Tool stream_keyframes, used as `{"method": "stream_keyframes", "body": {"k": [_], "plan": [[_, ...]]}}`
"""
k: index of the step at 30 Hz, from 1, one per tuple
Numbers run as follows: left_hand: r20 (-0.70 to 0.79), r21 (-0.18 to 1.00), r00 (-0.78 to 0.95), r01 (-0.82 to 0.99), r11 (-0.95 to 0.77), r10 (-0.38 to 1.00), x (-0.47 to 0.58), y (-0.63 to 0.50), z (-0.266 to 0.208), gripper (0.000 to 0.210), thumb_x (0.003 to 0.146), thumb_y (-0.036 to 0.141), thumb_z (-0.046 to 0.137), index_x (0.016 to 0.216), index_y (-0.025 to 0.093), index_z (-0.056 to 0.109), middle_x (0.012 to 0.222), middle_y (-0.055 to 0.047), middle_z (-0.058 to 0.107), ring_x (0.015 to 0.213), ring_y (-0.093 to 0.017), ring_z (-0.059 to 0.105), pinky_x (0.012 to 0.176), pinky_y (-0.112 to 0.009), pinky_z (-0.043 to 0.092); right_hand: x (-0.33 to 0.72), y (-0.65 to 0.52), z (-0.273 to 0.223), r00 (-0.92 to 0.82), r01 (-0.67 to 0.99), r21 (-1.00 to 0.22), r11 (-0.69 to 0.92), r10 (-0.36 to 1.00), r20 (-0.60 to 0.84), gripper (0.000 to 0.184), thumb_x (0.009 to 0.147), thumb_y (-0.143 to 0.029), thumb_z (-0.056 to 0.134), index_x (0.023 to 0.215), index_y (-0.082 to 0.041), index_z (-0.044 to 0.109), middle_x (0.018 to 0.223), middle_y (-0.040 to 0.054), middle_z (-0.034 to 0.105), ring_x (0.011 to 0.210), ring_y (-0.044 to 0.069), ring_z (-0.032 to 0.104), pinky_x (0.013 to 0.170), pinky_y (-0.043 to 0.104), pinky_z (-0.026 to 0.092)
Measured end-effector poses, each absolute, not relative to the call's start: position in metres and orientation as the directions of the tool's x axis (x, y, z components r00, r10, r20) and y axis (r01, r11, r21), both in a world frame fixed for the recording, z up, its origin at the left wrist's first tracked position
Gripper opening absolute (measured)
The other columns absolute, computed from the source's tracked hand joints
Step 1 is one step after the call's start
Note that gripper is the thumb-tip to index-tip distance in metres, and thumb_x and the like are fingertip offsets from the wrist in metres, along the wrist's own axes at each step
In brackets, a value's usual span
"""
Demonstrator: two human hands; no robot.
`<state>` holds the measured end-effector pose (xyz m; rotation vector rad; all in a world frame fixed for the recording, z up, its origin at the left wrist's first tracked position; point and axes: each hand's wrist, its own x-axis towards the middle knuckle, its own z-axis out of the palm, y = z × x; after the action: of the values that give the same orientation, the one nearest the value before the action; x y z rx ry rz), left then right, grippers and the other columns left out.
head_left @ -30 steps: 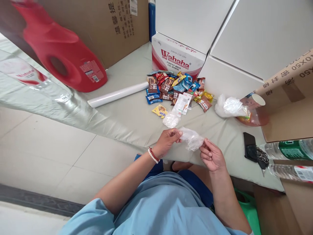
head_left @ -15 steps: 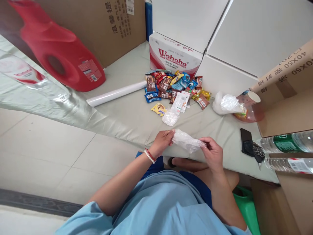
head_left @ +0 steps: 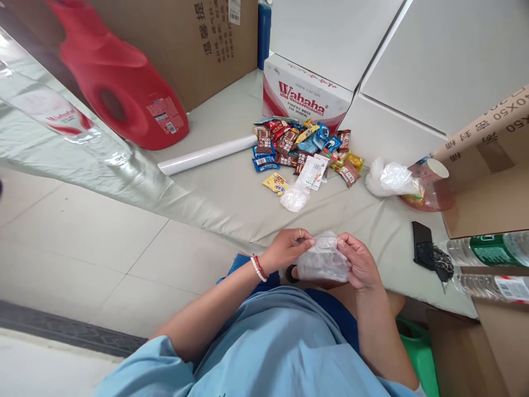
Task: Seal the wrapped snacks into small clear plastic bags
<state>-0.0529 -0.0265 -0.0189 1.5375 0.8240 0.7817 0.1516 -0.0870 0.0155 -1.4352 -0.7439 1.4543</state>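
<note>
A clear plastic bag hangs between my two hands, just off the front edge of the table. My left hand pinches its upper left corner between thumb and fingers. At the upper right, my right hand grips the bag the same way. Beyond them on the cloth lies another crumpled clear bag, beside white printed packets. A yellow snack packet rests to its left. Behind these is a heap of small wrapped snacks in brown, blue, red and yellow.
A white roll, a red jug and a water bottle lie or stand left. A Wahaba-style carton is behind the heap. To the right are a bowl with bundled plastic, a phone, keys and bottles.
My hands have drawn closer together, and the bag between them now hangs down wider and flatter. The view has shifted slightly, so the tabletop things appear further right.
</note>
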Motion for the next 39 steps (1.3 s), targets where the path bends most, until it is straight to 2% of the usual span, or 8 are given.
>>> {"method": "stream_keyframes", "body": {"k": [7, 13, 16, 20, 23, 26, 30, 39], "plan": [[-0.123, 0.981, 0.441, -0.084, 0.177, 0.889, -0.048, -0.034, -0.029, 0.051, 0.087, 0.068, 0.058, 0.073, 0.019, 0.056, 0.06, 0.005, 0.046, 0.057, -0.01, 0.037, 0.053, -0.024, 0.029, 0.158, -0.084, 0.003, 0.207, 0.286, -0.955, -0.072, 0.978, -0.012, 0.028, 0.083, -0.044, 0.078, 0.107, -0.028, 0.078, 0.08, -0.0001, 0.061, 0.065, 0.013, 0.052, 0.061, 0.027, 0.045], [0.026, 1.0, 0.416, -0.02, -0.019, 0.909, -0.053, -0.039, -0.017, 0.047, 0.091, 0.062, 0.058, 0.076, 0.017, 0.064, 0.068, 0.001, 0.053, 0.064, -0.012, 0.046, 0.061, -0.025, 0.037, 0.157, -0.078, -0.001, 0.021, 0.595, -0.788, 0.159, 0.977, 0.213, 0.017, 0.097, -0.035, 0.063, 0.1, -0.029, 0.078, 0.098, 0.0039, 0.061, 0.082, 0.016, 0.061, 0.071, 0.03, 0.05], [0.045, 0.999, 0.395, -0.019, -0.041, 0.918, -0.058, -0.036, -0.013, 0.05, 0.086, 0.067, 0.062, 0.081, 0.017, 0.07, 0.076, -0.003, 0.06, 0.071, -0.015, 0.053, 0.068, -0.027, 0.043, 0.161, -0.076, 0.005, -0.056, 0.62, -0.75, 0.229, 0.967, 0.249, 0.017, 0.099, -0.032, 0.059, 0.102, -0.028, 0.075, 0.098, 0.0046, 0.061, 0.084, 0.017, 0.062, 0.073, 0.03, 0.051], [-0.32, 0.888, 0.473, -0.153, 0.435, 0.821, -0.054, -0.028, -0.019, 0.069, 0.088, 0.079, 0.043, 0.08, 0.016, 0.069, 0.067, -0.005, 0.064, 0.059, -0.017, 0.056, 0.056, -0.029, 0.043, 0.164, -0.073, 0.015, -0.206, 0.6, -0.724, 0.339, 0.941, 0.269, 0.017, 0.1, -0.028, 0.056, 0.102, -0.028, 0.073, 0.095, 0.0041, 0.061, 0.084, 0.017, 0.062, 0.076, 0.031, 0.051], [-0.476, 0.767, 0.54, -0.132, 0.628, 0.694, -0.046, -0.023, -0.025, 0.056, 0.082, 0.073, 0.059, 0.075, 0.018, 0.067, 0.062, -0.003, 0.063, 0.053, -0.016, 0.054, 0.05, -0.028, 0.041, 0.164, -0.07, 0.019, -0.293, 0.592, -0.71, 0.381, 0.923, 0.251, 0.018, 0.101, -0.026, 0.054, 0.103, -0.028, 0.072, 0.096, 0.0041, 0.061, 0.085, 0.017, 0.062, 0.076, 0.03, 0.052], [-0.441, 0.801, 0.597, -0.074, 0.594, 0.67, -0.042, -0.022, -0.025, 0.039, 0.07, 0.054, 0.078, 0.068, 0.018, 0.063, 0.058, 0.002, 0.059, 0.051, -0.011, 0.047, 0.05, -0.024, 0.034, 0.164, -0.068, 0.019, -0.328, 0.589, -0.695, 0.413, 0.908, 0.262, 0.017, 0.102, -0.026, 0.053, 0.103, -0.027, 0.071, 0.096, 0.0049, 0.06, 0.084, 0.017, 0.062, 0.075, 0.03, 0.052], [-0.374, 0.841, 0.558, -0.133, 0.524, 0.741, -0.043, -0.021, -0.024, 0.032, 0.071, 0.046, 0.075, 0.069, 0.017, 0.059, 0.056, 0.005, 0.053, 0.051, -0.007, 0.041, 0.051, -0.022, 0.03, 0.165, -0.07, 0.021, -0.327, 0.545, -0.707, 0.451, 0.891, 0.316, 0.015, 0.101, -0.021, 0.056, 0.104, -0.027, 0.068, 0.095, 0.0042, 0.058, 0.082, 0.016, 0.06, 0.073, 0.029, 0.051], [-0.403, 0.833, 0.101, -0.372, 0.41, 0.91, -0.063, -0.006, -0.029, 0.021, 0.077, 0.035, 0.067, 0.075, 0.019, 0.053, 0.057, 0.007, 0.046, 0.054, -0.008, 0.047, 0.052, -0.02, 0.033, 0.19, -0.086, 0.036, -0.234, 0.477, -0.799, 0.367, 0.929, 0.287, 0.013, 0.1, -0.019, 0.058, 0.1, -0.027, 0.067, 0.126, 0.0074, 0.055, 0.08, 0.015, 0.059, 0.072, 0.033, 0.051]]}}
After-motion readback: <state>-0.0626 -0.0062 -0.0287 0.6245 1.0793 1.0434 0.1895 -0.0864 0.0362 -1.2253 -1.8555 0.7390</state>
